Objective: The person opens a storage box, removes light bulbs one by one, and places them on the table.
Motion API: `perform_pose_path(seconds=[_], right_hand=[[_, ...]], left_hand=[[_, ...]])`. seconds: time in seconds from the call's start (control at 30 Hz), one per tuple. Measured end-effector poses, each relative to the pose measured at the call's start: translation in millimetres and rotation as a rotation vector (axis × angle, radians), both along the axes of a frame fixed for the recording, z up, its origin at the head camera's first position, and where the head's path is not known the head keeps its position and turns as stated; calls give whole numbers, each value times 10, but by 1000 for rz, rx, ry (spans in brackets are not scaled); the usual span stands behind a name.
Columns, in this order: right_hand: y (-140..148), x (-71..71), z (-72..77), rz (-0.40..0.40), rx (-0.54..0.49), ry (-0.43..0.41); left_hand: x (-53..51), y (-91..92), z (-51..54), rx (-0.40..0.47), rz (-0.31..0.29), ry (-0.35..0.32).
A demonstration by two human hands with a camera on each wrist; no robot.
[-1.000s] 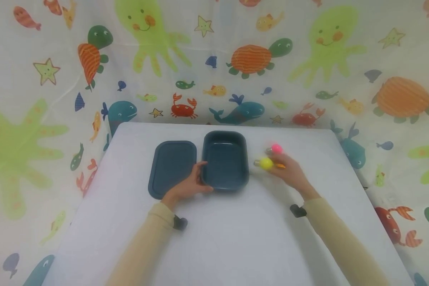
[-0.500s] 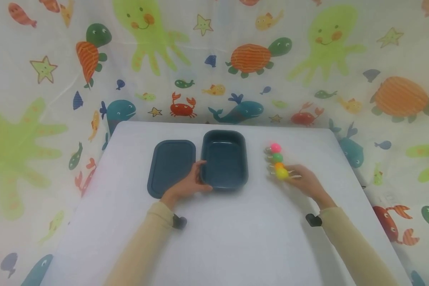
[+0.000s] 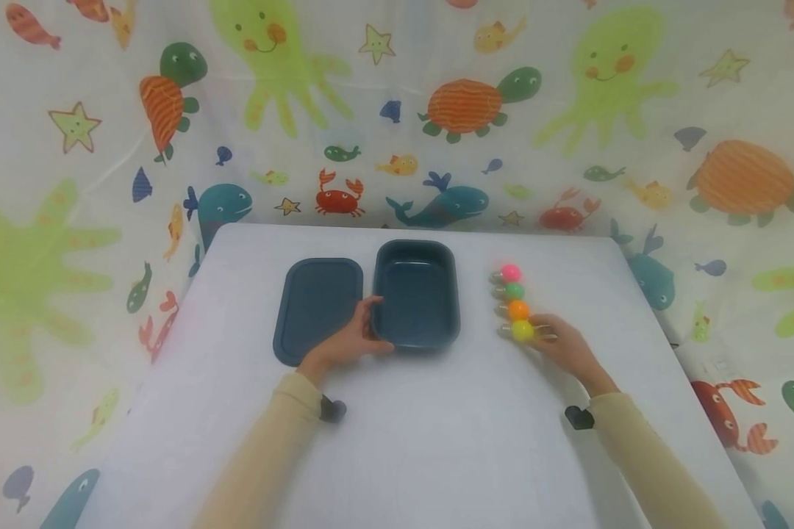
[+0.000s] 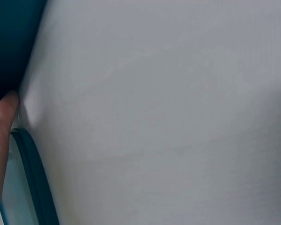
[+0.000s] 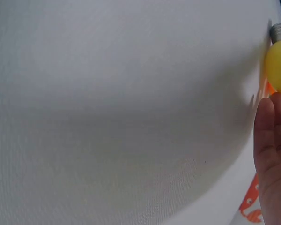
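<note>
A row of light bulbs lies on the white table, right of a dark blue-green container: pink (image 3: 510, 273), green (image 3: 514, 291), orange (image 3: 519, 310) and yellow (image 3: 523, 330). My right hand (image 3: 564, 347) holds the yellow bulb by its round end, its metal base pointing left. In the right wrist view, fingertips touch the yellow bulb (image 5: 280, 68); the thumb is hidden. My left hand (image 3: 345, 344) grips the near left corner of the container (image 3: 418, 347), its thumb along the near side. The thumb (image 4: 7, 110) meets the container wall in the left wrist view.
A flat lid (image 3: 317, 305) of the same colour lies left of the container, partly under my left hand. Behind the white table (image 3: 437, 441) hangs a curtain (image 3: 370, 88) printed with sea animals, which also runs along both sides.
My right hand has moved right and nearer with the yellow bulb, setting it at the near end of the row. The green and orange bulbs have come into view. My left hand stays put.
</note>
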State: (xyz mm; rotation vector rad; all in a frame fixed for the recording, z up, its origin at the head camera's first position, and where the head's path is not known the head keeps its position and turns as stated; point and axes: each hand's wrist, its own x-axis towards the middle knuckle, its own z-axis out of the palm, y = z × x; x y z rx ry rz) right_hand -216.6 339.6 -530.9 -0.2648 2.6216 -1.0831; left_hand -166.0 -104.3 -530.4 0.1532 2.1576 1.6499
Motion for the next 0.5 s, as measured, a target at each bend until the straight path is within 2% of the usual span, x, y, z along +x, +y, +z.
perform_pose_path(seconds=[0.2,0.5], right_hand=[[31,4,8,-21,34,-43],[78,-15,20,-7,31,-58]], left_hand=[[-1,4,-14,1,-3,-2],[-8,15,-25,18,-4,-5]])
